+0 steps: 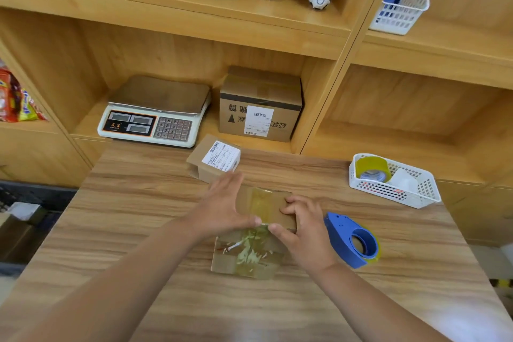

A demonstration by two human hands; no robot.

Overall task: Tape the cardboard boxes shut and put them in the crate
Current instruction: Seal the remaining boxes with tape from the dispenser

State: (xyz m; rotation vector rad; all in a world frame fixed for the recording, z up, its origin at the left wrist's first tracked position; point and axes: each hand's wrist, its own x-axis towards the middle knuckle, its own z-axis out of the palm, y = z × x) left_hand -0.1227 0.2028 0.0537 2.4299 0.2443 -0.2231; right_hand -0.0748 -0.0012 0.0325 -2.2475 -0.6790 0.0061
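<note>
A small cardboard box (251, 255) stands on the wooden table (138, 230), with yellowish clear tape running over its top and down its near face. My left hand (224, 209) lies on the box's left side with straight fingers, thumb pressing the tape at the top edge. My right hand (301, 226) grips the box's right corner, fingers curled over the top and thumb on the tape. A second small box (212, 159) with a white label sits just behind. A blue tape dispenser (352, 240) lies to the right of my right hand. A dark crate (16, 203) sits low at the left.
A white basket (394, 180) with tape rolls sits at the table's right back. On the shelf behind stand a weighing scale (155, 114) and a larger labelled carton (259, 105). Upper shelves hold figurines and another white basket (399, 8). Snack packets (14, 97) lie far left.
</note>
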